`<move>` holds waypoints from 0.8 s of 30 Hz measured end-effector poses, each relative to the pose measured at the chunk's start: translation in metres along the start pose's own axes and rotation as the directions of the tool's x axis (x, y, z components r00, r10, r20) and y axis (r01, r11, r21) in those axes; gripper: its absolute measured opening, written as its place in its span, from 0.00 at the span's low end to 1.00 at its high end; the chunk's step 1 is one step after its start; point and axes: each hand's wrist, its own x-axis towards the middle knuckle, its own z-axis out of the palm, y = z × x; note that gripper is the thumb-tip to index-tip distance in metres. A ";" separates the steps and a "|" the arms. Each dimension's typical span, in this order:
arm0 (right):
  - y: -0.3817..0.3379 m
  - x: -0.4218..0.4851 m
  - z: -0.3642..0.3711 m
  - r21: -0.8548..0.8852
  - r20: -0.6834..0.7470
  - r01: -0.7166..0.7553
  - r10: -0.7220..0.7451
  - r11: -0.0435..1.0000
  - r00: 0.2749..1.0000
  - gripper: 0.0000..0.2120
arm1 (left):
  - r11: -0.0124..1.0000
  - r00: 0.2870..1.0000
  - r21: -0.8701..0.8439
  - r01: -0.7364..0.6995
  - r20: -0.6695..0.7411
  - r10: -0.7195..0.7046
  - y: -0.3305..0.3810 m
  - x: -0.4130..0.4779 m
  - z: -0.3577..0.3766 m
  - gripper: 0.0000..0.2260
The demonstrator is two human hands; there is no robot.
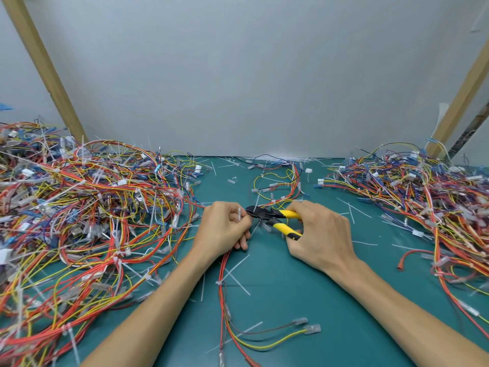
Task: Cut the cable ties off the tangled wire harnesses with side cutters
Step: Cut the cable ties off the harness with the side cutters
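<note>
Right hand: the right hand [320, 234] sits at centre frame with fingers and thumb curled round the yellow handles of the side cutters [275, 218].
Side cutters: the handles are spread apart and the black head points to frame left, just beside the other hand's fingertips.
Left hand: the left hand [225, 226] has its fingers curled tight round a wire harness [225, 263]; a white cable tie [239, 214] stands up between its fingers, near the cutter head.
Wire harness: red wires run from that grip down to the lower centre, bound by another tie, and end in clear-sleeved terminals on yellow and brown leads.
Left pile: a tangled heap of harnesses [87, 207] fills the left of the frame.
Right pile: a second heap [423, 194] lies at the right edge.
Centre back: a smaller looped harness [280, 181] lies beyond the hands.
Surface: a green mat [304, 300] is strewn with white tie offcuts [238, 280].
Background: a grey wall, with wooden posts [45, 67] slanting at both upper corners.
</note>
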 end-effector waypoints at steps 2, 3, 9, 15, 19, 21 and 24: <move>0.000 -0.001 -0.001 -0.014 -0.036 0.011 -0.012 1.000 0.999 0.13 | 1.000 1.000 0.020 -0.005 0.009 0.005 0.001 -0.001 0.001 0.08; 0.000 -0.002 -0.001 -0.023 -0.047 0.014 -0.015 1.000 0.999 0.14 | 1.000 1.000 0.025 -0.003 0.016 0.003 0.002 -0.001 0.001 0.08; 0.001 -0.002 -0.002 -0.002 -0.055 0.018 -0.018 1.000 0.998 0.16 | 1.000 0.998 -0.001 0.002 0.058 -0.002 0.000 -0.002 -0.003 0.08; 0.001 0.000 0.000 0.075 0.000 -0.006 0.006 0.997 1.000 0.13 | 1.000 0.996 -0.013 -0.017 0.087 0.018 -0.001 -0.002 -0.002 0.09; 0.001 -0.001 0.000 0.038 0.033 -0.024 0.023 0.999 0.999 0.12 | 1.000 0.997 -0.011 -0.007 0.080 0.008 -0.001 -0.002 -0.002 0.08; 0.002 0.000 0.000 0.048 0.047 -0.028 0.025 0.998 0.999 0.12 | 1.000 0.997 0.002 -0.004 0.082 0.004 -0.001 -0.001 -0.002 0.08; 0.000 0.000 -0.002 0.098 -0.019 0.004 -0.003 0.995 1.000 0.13 | 0.999 0.997 0.037 -0.018 0.081 0.015 0.001 -0.001 -0.002 0.08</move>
